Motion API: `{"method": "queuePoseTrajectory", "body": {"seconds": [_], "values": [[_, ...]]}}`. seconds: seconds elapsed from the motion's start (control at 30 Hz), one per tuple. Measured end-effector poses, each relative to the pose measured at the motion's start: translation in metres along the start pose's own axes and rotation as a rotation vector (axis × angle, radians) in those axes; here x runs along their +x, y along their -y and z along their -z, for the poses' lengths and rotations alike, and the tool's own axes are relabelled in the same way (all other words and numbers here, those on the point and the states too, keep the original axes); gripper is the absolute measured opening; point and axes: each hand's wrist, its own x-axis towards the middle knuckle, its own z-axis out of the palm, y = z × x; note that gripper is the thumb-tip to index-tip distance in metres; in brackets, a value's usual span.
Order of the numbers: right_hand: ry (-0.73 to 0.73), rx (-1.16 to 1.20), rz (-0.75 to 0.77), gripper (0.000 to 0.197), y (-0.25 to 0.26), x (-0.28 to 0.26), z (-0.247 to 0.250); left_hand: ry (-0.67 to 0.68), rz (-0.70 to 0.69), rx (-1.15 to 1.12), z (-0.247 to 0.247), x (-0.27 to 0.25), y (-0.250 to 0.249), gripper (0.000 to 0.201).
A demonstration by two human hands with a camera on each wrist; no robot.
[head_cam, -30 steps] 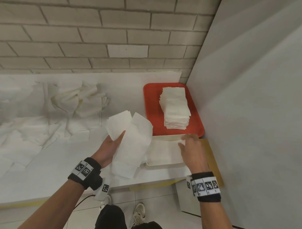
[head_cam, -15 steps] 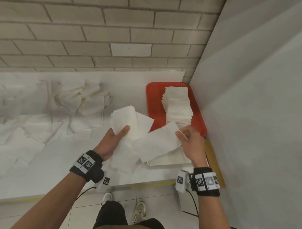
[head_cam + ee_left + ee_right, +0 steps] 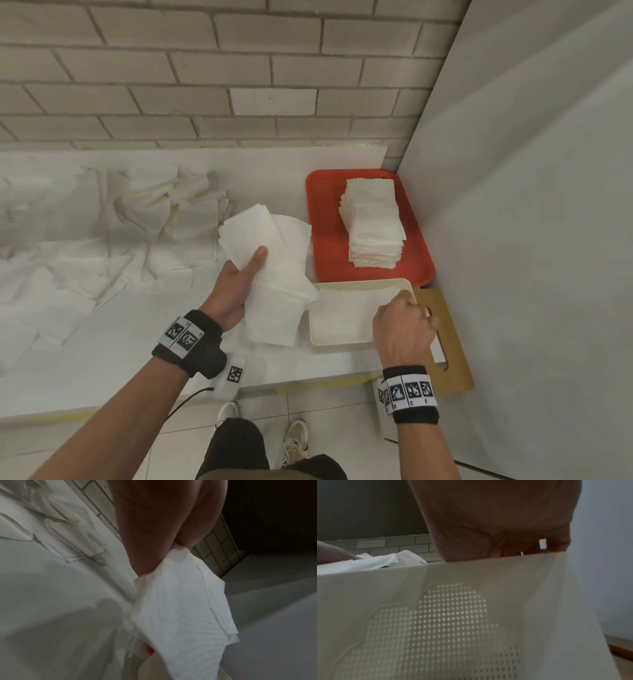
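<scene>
My left hand (image 3: 239, 284) grips a bunch of white paper napkins (image 3: 274, 267) above the white counter, thumb across the top sheet; the left wrist view shows the hand (image 3: 154, 534) pinching these napkins (image 3: 180, 608). My right hand (image 3: 402, 322) reaches down into a cream perforated basket (image 3: 342, 342), on a single napkin (image 3: 346, 308) lying flat inside. Its fingertips are hidden behind the back of the hand. In the right wrist view the palm (image 3: 496, 520) hangs over the wall of the basket (image 3: 436, 615).
A red tray (image 3: 322, 219) behind the basket carries a tall stack of folded napkins (image 3: 373, 222). A wooden board (image 3: 445, 342) lies under the basket, against the grey partition (image 3: 531, 240). Loose napkins (image 3: 120, 240) cover the counter's left half. A brick wall runs behind.
My right hand, which was holding one napkin up near the bunch, has come down into the basket and the napkin now lies flat there. The left hand stays put with its bunch.
</scene>
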Motion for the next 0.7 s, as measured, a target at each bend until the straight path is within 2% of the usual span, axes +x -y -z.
{"method": "queuePoseTrajectory", "body": {"seconds": [0.1,0.13,0.17,0.2,0.27,0.3,0.33,0.37,0.43,0.5,0.57,0.63,0.7], "values": [[-0.062,-0.022,0.048,0.026,0.002,0.002,0.008,-0.032,-0.004,-0.060,-0.001,-0.001,-0.002,0.041],[-0.122,0.063,0.105,0.029,0.004,0.001,0.015,-0.046,-0.012,-0.080,-0.002,-0.002,-0.004,0.042],[-0.127,0.247,0.166,0.029,0.008,-0.001,0.025,-0.058,-0.022,-0.099,-0.004,-0.002,-0.005,0.043],[-0.044,0.472,0.203,0.030,0.016,-0.004,0.038,-0.065,-0.033,-0.121,-0.007,-0.002,-0.007,0.045],[0.302,0.857,0.162,0.038,0.038,-0.011,0.055,-0.089,-0.057,-0.173,-0.015,-0.001,-0.010,0.047],[0.478,0.949,0.120,0.040,0.048,-0.014,0.057,-0.108,-0.075,-0.197,-0.021,-0.001,-0.012,0.046],[0.574,1.001,0.100,0.039,0.057,-0.019,0.055,-0.128,-0.095,-0.214,-0.027,-0.001,-0.013,0.045],[0.585,1.024,0.099,0.034,0.064,-0.022,0.052,-0.147,-0.117,-0.229,-0.031,-0.001,-0.014,0.043],[0.489,1.053,0.152,0.027,0.071,-0.024,0.054,-0.200,-0.156,-0.258,-0.037,0.000,-0.016,0.043],[0.440,1.134,0.272,0.032,0.068,-0.023,0.064,-0.290,-0.192,-0.287,-0.033,0.004,-0.018,0.043],[0.516,1.291,0.390,0.037,0.057,-0.018,0.080,-0.374,-0.213,-0.305,-0.022,0.009,-0.019,0.041],[0.562,1.447,0.347,0.039,0.041,-0.009,0.087,-0.431,-0.217,-0.307,-0.007,0.014,-0.021,0.045],[0.514,1.494,0.223,0.033,0.025,0.003,0.081,-0.465,-0.213,-0.300,0.006,0.015,-0.023,0.052]]}}
